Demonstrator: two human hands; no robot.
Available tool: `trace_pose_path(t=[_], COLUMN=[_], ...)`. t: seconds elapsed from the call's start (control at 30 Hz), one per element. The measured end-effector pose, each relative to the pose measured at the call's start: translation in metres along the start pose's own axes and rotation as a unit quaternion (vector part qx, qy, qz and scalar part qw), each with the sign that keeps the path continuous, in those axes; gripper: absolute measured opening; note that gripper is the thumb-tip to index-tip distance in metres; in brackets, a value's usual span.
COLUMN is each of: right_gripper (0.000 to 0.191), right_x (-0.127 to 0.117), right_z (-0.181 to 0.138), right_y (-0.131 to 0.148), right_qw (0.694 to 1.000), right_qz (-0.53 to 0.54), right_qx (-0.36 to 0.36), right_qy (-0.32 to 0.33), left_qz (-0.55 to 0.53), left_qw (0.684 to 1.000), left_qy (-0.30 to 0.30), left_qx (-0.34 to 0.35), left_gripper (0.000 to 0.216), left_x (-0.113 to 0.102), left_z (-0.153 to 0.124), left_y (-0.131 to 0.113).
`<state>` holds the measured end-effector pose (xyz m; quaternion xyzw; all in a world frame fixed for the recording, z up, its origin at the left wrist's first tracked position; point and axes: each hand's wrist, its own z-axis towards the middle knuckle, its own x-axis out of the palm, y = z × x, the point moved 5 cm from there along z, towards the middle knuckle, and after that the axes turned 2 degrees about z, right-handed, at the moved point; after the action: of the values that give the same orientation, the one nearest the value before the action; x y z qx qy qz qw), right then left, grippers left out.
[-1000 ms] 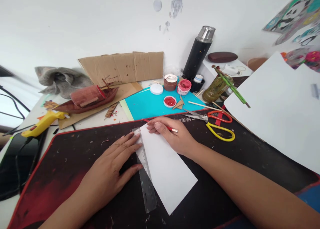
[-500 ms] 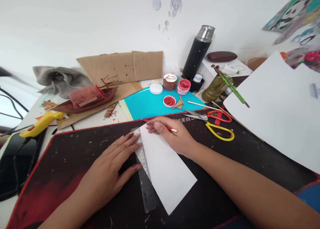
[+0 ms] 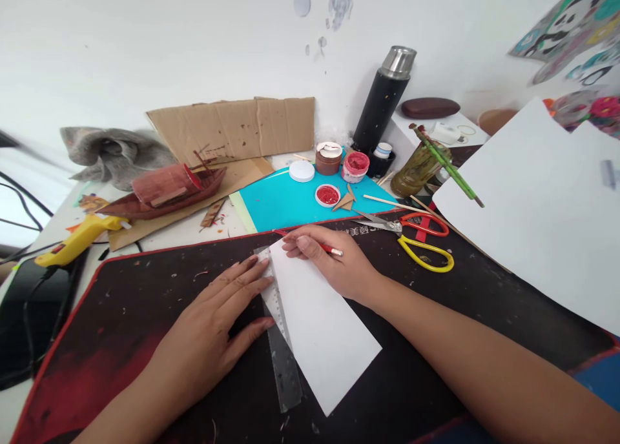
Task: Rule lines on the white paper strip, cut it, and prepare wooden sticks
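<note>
A white sheet of paper (image 3: 322,328) lies aslant on the dark desk mat (image 3: 387,392). Along its left edge rests a clear plastic ruler (image 3: 285,370), partly over the paper. My left hand (image 3: 227,305) is spread flat, its fingertips pressing on the ruler. At the paper's far end, my right hand (image 3: 327,257) is closed around a red pencil (image 3: 334,250). Its back end sticks out by the thumb; the tip is hidden behind the fingers or too small to make out.
Scissors (image 3: 402,228) lie open beyond my right hand. Red paint (image 3: 328,195), a brown jar (image 3: 329,160) and cardboard scraps (image 3: 345,202) sit on blue paper (image 3: 276,205). A model boat (image 3: 165,189) and yellow glue gun (image 3: 80,241) are at left. Large white sheets (image 3: 537,218) cover the right.
</note>
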<state>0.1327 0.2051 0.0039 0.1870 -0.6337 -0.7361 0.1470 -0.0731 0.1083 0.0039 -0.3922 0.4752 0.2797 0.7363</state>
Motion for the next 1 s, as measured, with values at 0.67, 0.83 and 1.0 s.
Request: trace_pose_path(t=[0.67,0.83,1.0], right_gripper=[0.038,0.039,0.041], right_x=[0.0,0.002,0.009], right_z=[-0.002,-0.007,-0.012], right_y=[0.006,0.016,0.021], right_qw=[0.999,0.998,0.998], right_qz=[-0.003,-0.017,-0.036], right_qx=[-0.038,-0.048,-0.036], right_qy=[-0.028,-0.044,-0.023], left_qz=[0.011,-0.003,-0.011], left_qw=[1.0,1.0,1.0], left_qy=[-0.002,0.004,0.0], left_qx=[0.007,-0.002,-0.004], left_gripper=[0.048,0.048,0.048], left_x=[-0.003,-0.003,-0.001], left_z=[0.004,0.004,0.002], left_y=[-0.002,-0.001,0.0])
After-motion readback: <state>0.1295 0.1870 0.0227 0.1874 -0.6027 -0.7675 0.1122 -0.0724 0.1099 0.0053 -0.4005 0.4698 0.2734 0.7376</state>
